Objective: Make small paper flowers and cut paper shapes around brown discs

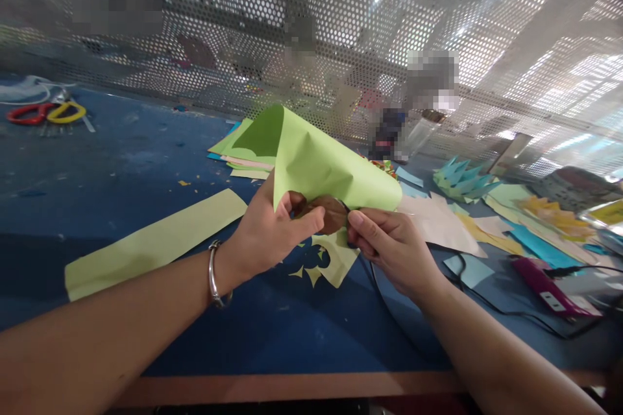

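Observation:
A bright green sheet of paper (331,162) is held up over the table, its far left part curled over. My left hand (265,227), with a silver bangle at the wrist, is closed on its lower edge and on a brown round piece (331,217) against it. My right hand (389,240) is pinched at the right rim of the round piece. Something dark shows at its fingertips, too hidden to name. Below lies a pale green paper scrap (343,262) with curved cut-outs and small pointed offcuts (313,276).
A pale green paper strip (156,243) lies left, with red and yellow-handled scissors (65,113) farther back. Stacked coloured paper (248,165) sits behind the sheet. Rightward are a blue paper crown (462,181), a magenta power strip (549,292) and a black cord (511,314). A perforated screen (219,32) stands behind.

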Demonstrator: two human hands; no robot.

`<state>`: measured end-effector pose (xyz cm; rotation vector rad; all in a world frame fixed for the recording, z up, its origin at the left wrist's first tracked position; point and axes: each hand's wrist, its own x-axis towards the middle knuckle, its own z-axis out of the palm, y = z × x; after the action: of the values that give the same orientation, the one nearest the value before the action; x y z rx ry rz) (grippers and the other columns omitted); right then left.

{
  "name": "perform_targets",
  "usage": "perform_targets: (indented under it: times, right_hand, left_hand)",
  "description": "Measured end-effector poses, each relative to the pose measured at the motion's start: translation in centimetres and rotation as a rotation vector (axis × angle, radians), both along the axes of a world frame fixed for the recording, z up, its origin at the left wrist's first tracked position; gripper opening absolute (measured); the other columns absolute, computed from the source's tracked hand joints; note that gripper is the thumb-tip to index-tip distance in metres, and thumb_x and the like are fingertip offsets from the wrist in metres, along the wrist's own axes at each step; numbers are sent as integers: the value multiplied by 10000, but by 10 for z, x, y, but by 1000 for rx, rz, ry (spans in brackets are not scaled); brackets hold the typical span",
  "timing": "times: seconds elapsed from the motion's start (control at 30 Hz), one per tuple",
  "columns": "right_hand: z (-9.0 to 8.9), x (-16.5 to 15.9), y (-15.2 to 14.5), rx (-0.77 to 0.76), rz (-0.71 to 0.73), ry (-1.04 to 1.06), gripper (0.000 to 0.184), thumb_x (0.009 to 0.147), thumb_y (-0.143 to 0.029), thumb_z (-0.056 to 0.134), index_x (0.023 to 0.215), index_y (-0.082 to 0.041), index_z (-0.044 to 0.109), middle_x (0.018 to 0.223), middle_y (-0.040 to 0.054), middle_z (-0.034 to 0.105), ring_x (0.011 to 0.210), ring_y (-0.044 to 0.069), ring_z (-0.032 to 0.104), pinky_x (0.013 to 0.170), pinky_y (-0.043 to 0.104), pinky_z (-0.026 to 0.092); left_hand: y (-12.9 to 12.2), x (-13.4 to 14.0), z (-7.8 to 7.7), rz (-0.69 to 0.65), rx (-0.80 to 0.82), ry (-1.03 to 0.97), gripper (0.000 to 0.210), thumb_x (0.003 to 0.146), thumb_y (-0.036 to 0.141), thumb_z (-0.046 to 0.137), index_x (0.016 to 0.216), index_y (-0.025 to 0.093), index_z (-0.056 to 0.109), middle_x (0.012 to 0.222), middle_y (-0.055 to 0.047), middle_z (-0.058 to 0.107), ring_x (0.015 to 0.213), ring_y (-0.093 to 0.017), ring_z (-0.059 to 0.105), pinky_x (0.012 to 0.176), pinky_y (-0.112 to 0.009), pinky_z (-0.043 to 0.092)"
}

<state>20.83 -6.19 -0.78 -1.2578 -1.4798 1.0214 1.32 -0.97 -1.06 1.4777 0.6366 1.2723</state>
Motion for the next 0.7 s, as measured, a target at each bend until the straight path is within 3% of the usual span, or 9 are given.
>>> perform_targets:
  times: [0.47, 0.7]
  right_hand:
    - [0, 6, 3, 17, 68, -61, 503, 964, -579, 630, 671, -171, 610, 508, -66, 362, 472, 69, 283, 427, 233, 182]
    - [0, 8, 2, 30, 78, -98, 507, 966, -577, 627, 669, -167, 625, 495, -67, 360, 469, 71, 282, 434, 240, 184]
  left_hand:
    - [3, -5, -2, -138, -55, 17, 708, 769, 118, 761, 1437, 176, 534, 965, -87, 798, 886, -249, 770, 818, -361, 630]
    - [2, -5, 2, -164, -58, -2, 615, 721, 79, 762, 1305, 207, 617, 964, -65, 787, 914, -249, 758, 813, -349, 622]
